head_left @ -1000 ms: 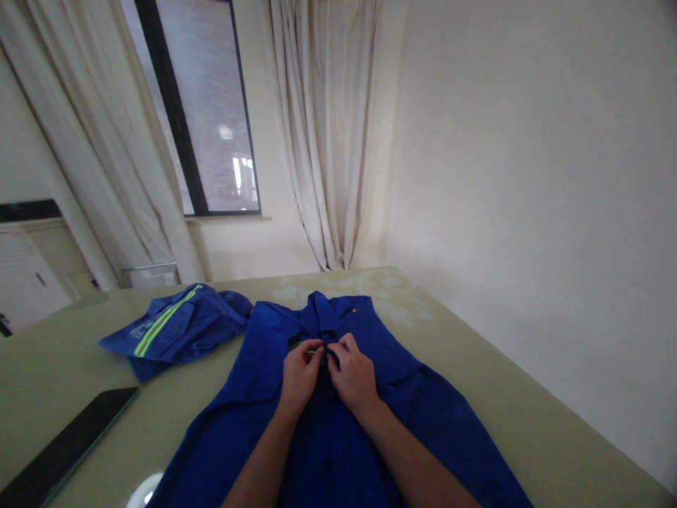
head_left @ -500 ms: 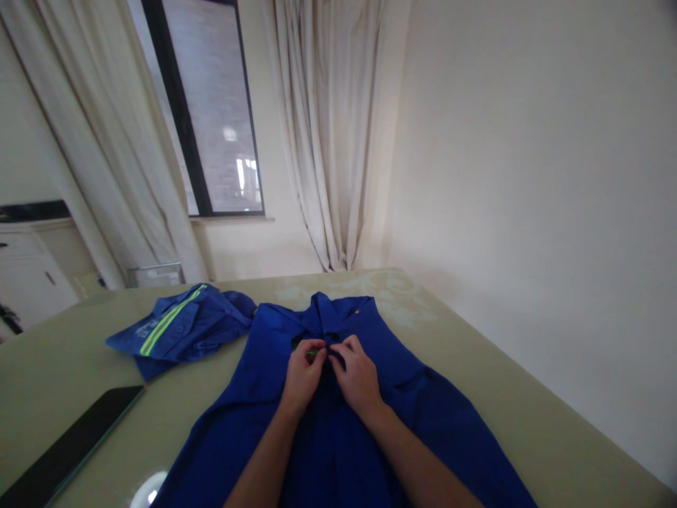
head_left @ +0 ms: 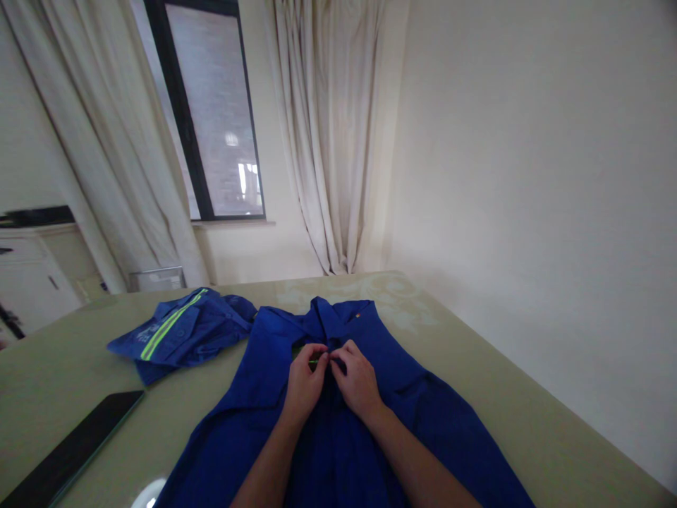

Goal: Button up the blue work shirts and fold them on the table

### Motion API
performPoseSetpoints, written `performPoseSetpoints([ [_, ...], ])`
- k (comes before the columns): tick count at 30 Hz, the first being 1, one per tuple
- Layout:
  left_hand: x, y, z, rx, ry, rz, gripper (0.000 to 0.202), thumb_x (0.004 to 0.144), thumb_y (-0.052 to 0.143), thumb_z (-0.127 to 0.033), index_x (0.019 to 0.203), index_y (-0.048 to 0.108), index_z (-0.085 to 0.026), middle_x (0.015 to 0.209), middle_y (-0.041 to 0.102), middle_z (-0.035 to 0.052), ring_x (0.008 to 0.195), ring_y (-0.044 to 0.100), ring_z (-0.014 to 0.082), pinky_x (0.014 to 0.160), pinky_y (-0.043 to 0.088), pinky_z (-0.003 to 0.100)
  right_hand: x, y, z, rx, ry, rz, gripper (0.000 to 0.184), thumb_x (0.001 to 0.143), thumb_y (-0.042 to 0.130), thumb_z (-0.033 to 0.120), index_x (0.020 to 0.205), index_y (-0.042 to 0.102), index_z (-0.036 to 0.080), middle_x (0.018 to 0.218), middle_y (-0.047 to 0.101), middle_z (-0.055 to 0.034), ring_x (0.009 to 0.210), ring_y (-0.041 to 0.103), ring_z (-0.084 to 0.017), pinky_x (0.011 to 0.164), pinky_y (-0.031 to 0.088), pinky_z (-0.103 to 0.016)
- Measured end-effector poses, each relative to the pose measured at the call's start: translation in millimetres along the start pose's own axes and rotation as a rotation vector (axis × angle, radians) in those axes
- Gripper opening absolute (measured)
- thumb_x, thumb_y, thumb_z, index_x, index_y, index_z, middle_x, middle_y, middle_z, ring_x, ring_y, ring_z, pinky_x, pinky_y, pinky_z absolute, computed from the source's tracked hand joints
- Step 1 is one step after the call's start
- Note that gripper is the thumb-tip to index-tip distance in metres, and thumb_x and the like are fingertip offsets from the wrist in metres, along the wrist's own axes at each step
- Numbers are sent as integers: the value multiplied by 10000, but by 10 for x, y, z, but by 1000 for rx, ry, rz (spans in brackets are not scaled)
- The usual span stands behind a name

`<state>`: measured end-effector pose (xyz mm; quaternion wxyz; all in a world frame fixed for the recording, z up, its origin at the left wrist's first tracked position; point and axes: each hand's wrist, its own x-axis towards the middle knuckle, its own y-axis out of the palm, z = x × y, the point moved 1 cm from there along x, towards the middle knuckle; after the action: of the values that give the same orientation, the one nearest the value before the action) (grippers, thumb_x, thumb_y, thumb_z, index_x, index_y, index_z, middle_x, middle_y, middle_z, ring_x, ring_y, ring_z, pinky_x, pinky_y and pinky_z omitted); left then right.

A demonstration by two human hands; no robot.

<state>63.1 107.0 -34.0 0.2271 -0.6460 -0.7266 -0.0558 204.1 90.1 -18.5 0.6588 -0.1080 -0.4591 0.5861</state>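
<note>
A blue work jacket (head_left: 438, 416) lies spread on the table, its collar at the far end and a small red-and-yellow mark near the collar's right side. Both hands meet at the front opening just below the collar. My left hand (head_left: 305, 381) is closed, thumb and index finger pinching the jacket's edge; a thin bright green strip shows between its fingers. Close beside it, fingertips nearly touching, my right hand (head_left: 357, 377) pinches the opposite front edge. Whether a button is between the fingertips is hidden.
Left of the jacket lies a crumpled blue garment (head_left: 211, 331) with a yellow-green reflective stripe. Nearer is a long flat black object (head_left: 74, 448). The pale green tabletop (head_left: 529, 395) runs along a white wall at right. Beige curtains (head_left: 338, 141) and a window (head_left: 216, 113) stand behind.
Both hands stay at the same spot on the jacket front, with only slight finger shifts. The whole scene sits slightly lower in view.
</note>
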Motion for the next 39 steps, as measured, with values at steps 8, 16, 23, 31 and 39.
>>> performPoseSetpoints([
  [8,-10,6,10,14,-21,-13,209,869,614,-386,941,702,-211,897,754,52,774,709,217,739,545,326,-36,23,32,-210,15,-39,169,977,573,240,1028,732,265,988,646,-41,783,638,-171,720,469,-270],
  [16,-3,-11,-32,9,-16,25,279,917,591,-451,875,714,-205,811,750,37,738,702,207,678,531,290,-10,21,0,-182,51,-11,125,911,667,238,1011,742,242,1021,656,-52,845,644,-214,789,486,-336],
  [23,-8,17,7,11,8,35,255,912,607,-433,955,706,-202,915,753,51,795,726,212,735,566,317,2,48,-65,-37,77,-32,120,917,630,204,969,733,234,1001,649,-45,880,660,-202,820,502,-301],
  [31,2,6,66,82,100,-27,200,890,607,-371,903,724,-209,941,682,59,829,703,219,751,587,357,-2,61,-72,41,42,-41,145,927,589,171,944,717,236,1003,648,-34,897,659,-190,836,497,-278],
  [39,-30,24,20,121,99,-63,211,918,562,-360,916,708,-209,994,628,74,852,689,220,775,588,371,-14,45,-25,-85,42,-68,167,966,571,224,946,736,245,969,655,-43,840,653,-195,790,484,-298],
])
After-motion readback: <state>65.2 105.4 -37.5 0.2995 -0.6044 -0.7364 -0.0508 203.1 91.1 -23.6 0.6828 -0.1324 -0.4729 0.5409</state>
